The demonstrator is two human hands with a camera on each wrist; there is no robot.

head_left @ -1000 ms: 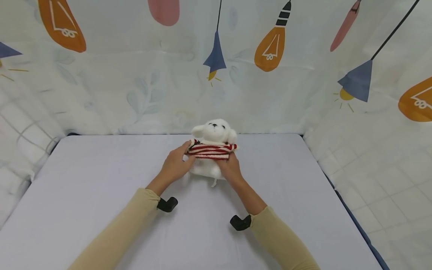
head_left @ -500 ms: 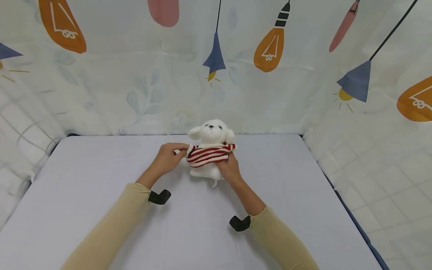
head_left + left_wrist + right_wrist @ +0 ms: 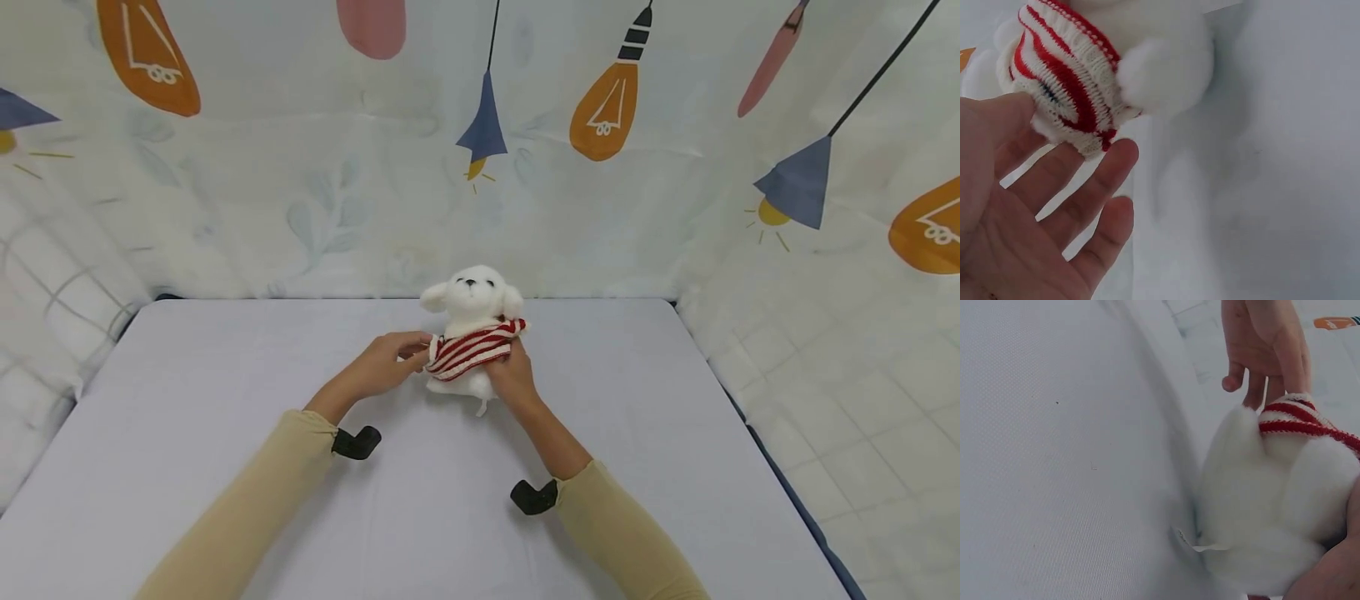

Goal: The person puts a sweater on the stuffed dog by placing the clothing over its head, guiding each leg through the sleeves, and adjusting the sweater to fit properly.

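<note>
A white plush dog [image 3: 470,297] with floppy ears sits upright on the table, facing me. A red-and-white striped knit sweater [image 3: 469,352] lies slanted across its body, lower on the left side. My left hand [image 3: 386,363] pinches the sweater's left end; in the left wrist view the thumb lies on the knit [image 3: 1066,69] with the index finger behind it, other fingers spread loosely. My right hand [image 3: 512,375] grips the toy's right side below the sweater, its fingers mostly hidden behind the toy. A small white tag [image 3: 1210,547] sticks out at the toy's base.
The table [image 3: 225,367] has a white cover. A patterned curtain [image 3: 300,142] with printed lamps and bulbs hangs behind its back edge and along the sides. A black wrist mount [image 3: 357,442] sits on the left wrist, another mount [image 3: 534,497] on the right.
My left hand let go of the sweater's lower edge, moved left, then came back lower at its left end. The sweater's left side has slid down the body. The right hand stays in place.
</note>
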